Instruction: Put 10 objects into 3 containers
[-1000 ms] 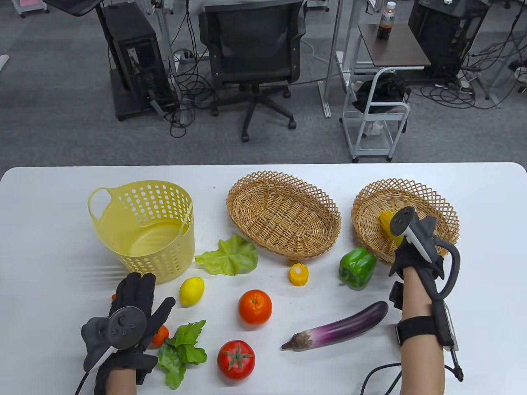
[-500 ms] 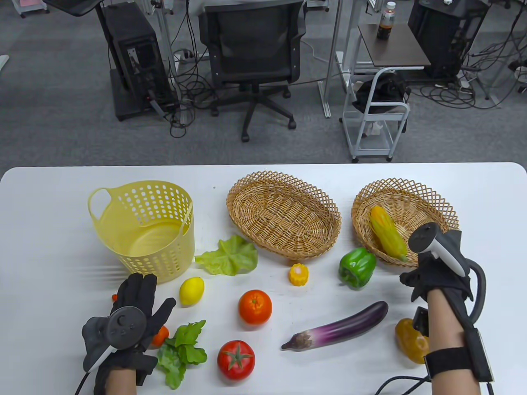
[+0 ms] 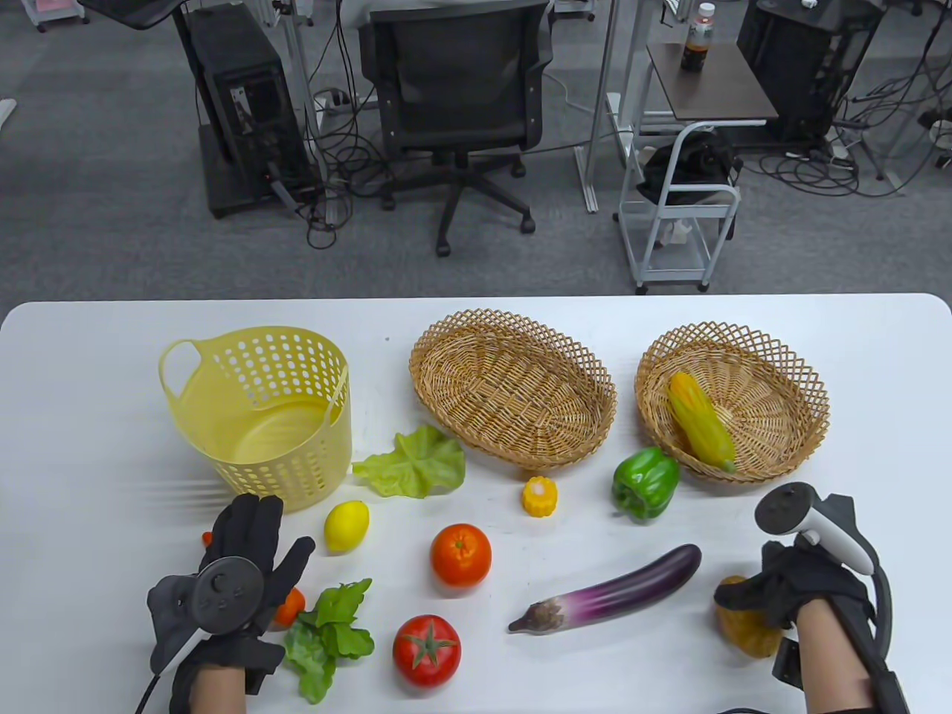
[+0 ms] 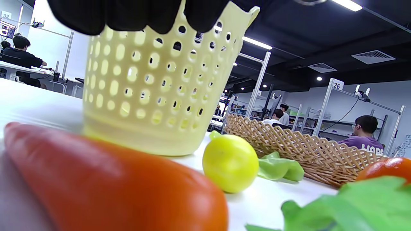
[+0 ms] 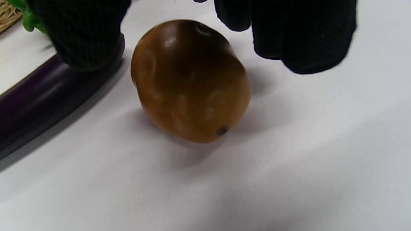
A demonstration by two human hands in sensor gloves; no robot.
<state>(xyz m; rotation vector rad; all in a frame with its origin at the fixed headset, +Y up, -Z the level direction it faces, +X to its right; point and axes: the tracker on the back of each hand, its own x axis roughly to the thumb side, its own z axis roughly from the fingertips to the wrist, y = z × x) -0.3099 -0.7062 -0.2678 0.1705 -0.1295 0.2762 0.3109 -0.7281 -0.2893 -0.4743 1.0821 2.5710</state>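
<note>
— Our right hand (image 3: 792, 587) hovers over the yellow pepper (image 5: 191, 80) on the worktop (image 3: 89, 387), grip apart

— Our left hand (image 3: 230, 573) rests flat on the carrot (image 4: 106, 183), fingers spread

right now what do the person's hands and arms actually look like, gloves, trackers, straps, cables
Both hands wear black knit gloves. The left hand carries a dark grey round tracker with small buttons and a white stem; a thin cable trails from the wrist. The right hand bears a similar tracker with a white handle and a black loop. The forearms are bare, with black straps and a small black box at the right wrist.
</note>
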